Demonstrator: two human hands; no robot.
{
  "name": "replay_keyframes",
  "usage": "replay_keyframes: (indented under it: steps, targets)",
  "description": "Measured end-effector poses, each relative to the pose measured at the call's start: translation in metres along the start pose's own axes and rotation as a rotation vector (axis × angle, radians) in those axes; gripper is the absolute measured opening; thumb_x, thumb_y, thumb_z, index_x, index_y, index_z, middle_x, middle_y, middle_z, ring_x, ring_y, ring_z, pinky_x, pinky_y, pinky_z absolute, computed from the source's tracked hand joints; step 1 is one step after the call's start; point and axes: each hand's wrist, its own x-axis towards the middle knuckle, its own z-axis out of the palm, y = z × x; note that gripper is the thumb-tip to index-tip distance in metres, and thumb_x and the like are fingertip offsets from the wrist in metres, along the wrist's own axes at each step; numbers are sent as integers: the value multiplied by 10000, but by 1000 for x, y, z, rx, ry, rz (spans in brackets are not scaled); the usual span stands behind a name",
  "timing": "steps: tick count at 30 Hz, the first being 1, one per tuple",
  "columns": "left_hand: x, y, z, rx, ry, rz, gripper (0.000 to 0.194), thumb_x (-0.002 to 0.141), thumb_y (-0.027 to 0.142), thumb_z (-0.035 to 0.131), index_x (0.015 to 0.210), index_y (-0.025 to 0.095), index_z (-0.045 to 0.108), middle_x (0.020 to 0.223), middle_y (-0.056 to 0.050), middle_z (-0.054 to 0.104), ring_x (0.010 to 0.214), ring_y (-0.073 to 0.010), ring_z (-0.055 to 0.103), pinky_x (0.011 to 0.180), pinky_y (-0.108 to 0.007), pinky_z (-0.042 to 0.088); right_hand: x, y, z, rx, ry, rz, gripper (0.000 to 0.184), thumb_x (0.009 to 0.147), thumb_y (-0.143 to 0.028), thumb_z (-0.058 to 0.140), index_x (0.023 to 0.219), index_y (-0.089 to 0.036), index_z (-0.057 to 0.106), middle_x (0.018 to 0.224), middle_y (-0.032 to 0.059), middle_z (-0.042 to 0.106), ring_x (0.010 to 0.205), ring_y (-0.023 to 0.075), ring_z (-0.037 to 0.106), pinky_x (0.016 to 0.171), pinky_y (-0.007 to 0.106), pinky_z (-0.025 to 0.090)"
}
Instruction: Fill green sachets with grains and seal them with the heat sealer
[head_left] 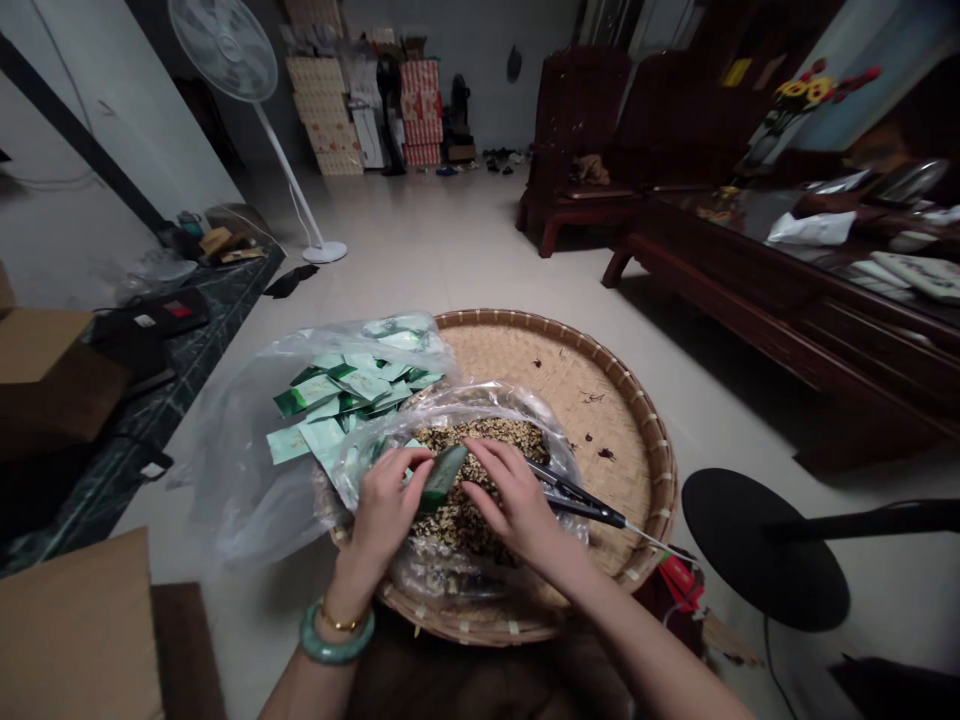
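My left hand pinches a small green packet between thumb and fingers, tilted above a heap of mixed dark and pale dried bits. At the packet's other edge is my right hand, thumb and fingers apart, its index fingertip touching or very near the upper corner. The dried bits lie in a clear plastic bag on a round woven bamboo tray. Beside my right hand, partly hidden by it, lies a black corded tool resembling a hair straightener. Several green packets lie to the left.
A large translucent bag spreads beneath the packets, over the tray's left edge. Cardboard boxes stand at the lower left. A round black stand base is at the right. Farther off are a white fan and a dark wooden table.
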Motion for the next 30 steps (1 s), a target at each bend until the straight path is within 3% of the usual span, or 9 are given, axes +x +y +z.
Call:
replay_keyframes:
  steps: [2,8,15,21,24,27,30]
  targets:
    - [-3,12,5,-149,5,-71,137,843,260,563,868,187,676,851,-46,718,790,-187,653,742,-303,501,5,-2,6,-90,42,-77,480,911,-188,515,1383,-193,428,1195,144,584,1091,243,535,910,416,499]
    - [-5,30,28,-564,88,-454,161,666,311,700,714,158,684,673,-28,703,624,-155,630,607,-249,510,2,8,11,-206,213,-217,426,885,-120,553,1306,-187,532,1072,121,668,950,221,567,800,363,525]
    - [-6,33,41,-814,107,-661,240,548,307,763,690,132,678,583,-6,673,500,-102,561,491,-200,462,-9,17,6,-271,253,-293,337,868,-104,579,1195,-181,615,1113,135,681,967,228,575,803,379,517]
    - [-11,32,41,-682,38,-543,171,633,301,716,703,147,689,681,-42,723,648,-165,661,633,-256,542,-1,12,-2,-229,209,-197,110,876,-154,568,896,-172,674,857,105,676,802,198,551,669,328,511]
    - [-15,25,38,-568,-86,-443,252,691,285,689,907,159,712,833,-65,758,775,-202,700,750,-312,560,3,10,-13,-58,136,-156,105,857,-141,557,820,-180,647,764,61,672,746,178,559,648,306,503]
    - [-17,16,33,-469,-250,-352,314,722,239,663,1030,193,707,970,-60,759,893,-226,703,851,-362,538,1,11,-22,100,151,54,86,792,-147,580,729,-188,621,699,33,654,689,164,588,625,286,504]
    - [-17,11,27,-364,-319,-278,166,775,255,620,861,200,750,865,-35,772,798,-224,708,779,-346,551,-2,11,-26,312,48,326,50,760,-200,587,738,-185,628,714,30,668,663,160,630,634,280,527]
